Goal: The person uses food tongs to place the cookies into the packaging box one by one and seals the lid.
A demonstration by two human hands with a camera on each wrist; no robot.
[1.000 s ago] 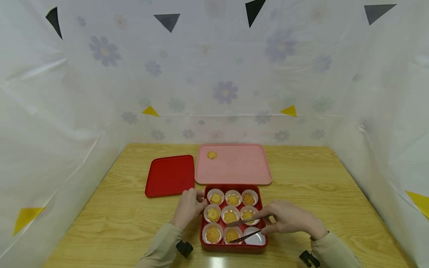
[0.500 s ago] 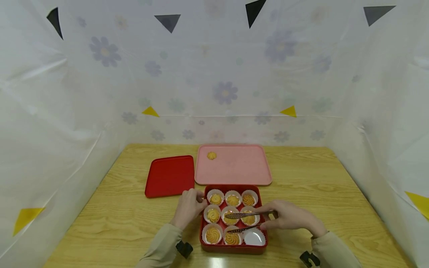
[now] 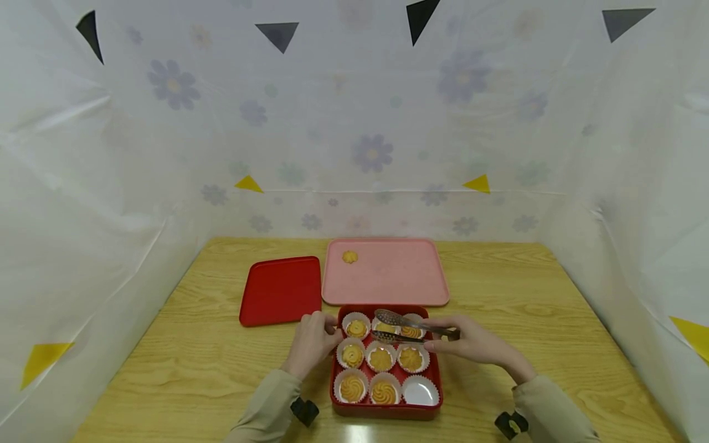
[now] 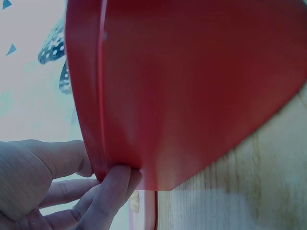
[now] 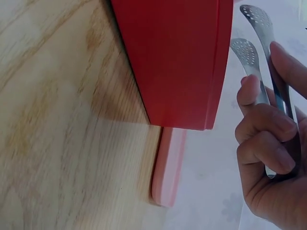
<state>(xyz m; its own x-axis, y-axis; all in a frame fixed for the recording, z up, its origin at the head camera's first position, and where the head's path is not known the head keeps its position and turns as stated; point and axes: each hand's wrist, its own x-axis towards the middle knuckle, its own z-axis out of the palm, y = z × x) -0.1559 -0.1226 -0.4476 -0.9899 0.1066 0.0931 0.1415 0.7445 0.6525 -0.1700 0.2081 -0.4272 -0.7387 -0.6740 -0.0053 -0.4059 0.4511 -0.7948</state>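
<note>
A red square box (image 3: 382, 411) stands at the table's front, holding several white paper cups. Piped cookies (image 3: 411, 359) sit in most of them; the front-right paper cup (image 3: 420, 392) shows a bare white bottom. My left hand (image 3: 310, 344) pinches the box's left rim, thumb and fingers on either side of the red wall (image 4: 192, 86) in the left wrist view. Metal tongs (image 5: 261, 21) with perforated tips are gripped in my right hand (image 3: 476, 341). Their tips are spread apart over the back-row cups, partly covering the middle and right cookies, with nothing between them.
Behind the box lies a pink tray (image 3: 399, 274) with one cookie (image 3: 350, 256) near its back-left corner. A flat red square lid or tray (image 3: 282, 290) lies left of it. White flowered sheeting (image 3: 354, 123) encloses the wooden table (image 3: 498, 283) on three sides.
The tongs in my right hand have moved from the front and middle cups to the back row, and their tips have drawn somewhat closer. The left hand and the box have stayed put.
</note>
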